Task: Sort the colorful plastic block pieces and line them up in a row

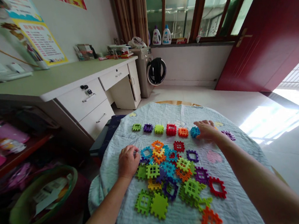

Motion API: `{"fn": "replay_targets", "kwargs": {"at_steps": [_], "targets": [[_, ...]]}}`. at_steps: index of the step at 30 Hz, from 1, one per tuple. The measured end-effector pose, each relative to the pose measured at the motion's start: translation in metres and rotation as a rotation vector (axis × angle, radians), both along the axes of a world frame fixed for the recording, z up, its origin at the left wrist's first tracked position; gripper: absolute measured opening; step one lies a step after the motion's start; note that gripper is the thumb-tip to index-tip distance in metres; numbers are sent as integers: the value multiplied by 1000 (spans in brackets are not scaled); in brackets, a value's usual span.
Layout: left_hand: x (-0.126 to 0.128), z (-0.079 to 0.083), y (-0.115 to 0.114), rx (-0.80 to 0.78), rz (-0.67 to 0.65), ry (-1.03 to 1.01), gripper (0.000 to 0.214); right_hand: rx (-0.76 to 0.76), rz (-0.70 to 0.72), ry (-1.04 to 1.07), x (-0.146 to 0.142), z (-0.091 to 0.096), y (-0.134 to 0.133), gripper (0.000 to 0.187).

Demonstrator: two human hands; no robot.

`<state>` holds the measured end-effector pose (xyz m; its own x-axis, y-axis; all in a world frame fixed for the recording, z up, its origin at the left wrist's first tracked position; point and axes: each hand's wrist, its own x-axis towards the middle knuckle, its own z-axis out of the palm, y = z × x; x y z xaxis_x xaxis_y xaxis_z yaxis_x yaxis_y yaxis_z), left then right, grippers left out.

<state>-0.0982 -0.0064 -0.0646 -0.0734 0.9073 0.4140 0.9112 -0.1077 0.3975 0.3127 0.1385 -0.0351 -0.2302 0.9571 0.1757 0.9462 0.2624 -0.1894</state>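
Note:
My left hand [129, 161] rests loosely curled on the cloth at the left edge of a heap of plastic interlocking pieces; no piece shows in its fingers. My right hand [207, 130] is bent down over the far right of the table, its thumb by a blue block [194, 132]. A bit of yellow-orange shows beside that hand, mostly covered by it. Left of the blue block, a row holds an orange block [183, 132], a red block [171, 129], a lime block [158, 129], a purple block [148, 128] and a green piece [136, 127].
Flat notched pieces lie heaped mid-table, among them a lime solid square [159, 205], a red frame [217, 187] and an orange piece [211, 221]. A purple piece [228, 135] lies beyond my right forearm. A desk [80, 71] and a green-rimmed bin [74, 174] stand left.

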Motion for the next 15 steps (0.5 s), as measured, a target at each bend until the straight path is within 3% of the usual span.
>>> {"fn": "replay_targets", "kwargs": {"at_steps": [3, 6, 10, 15], "targets": [[0, -1, 0, 9, -2, 5, 14, -125, 22, -117, -5, 2, -2, 69], [0, -1, 0, 14, 3, 6, 14, -174, 17, -187, -8, 5, -6, 66], [0, -2, 0, 18, 5, 1, 14, -186, 12, -235, -11, 10, -10, 64], [0, -2, 1, 17, 9, 0, 13, -138, -13, -241, -12, 26, -21, 78]]}}
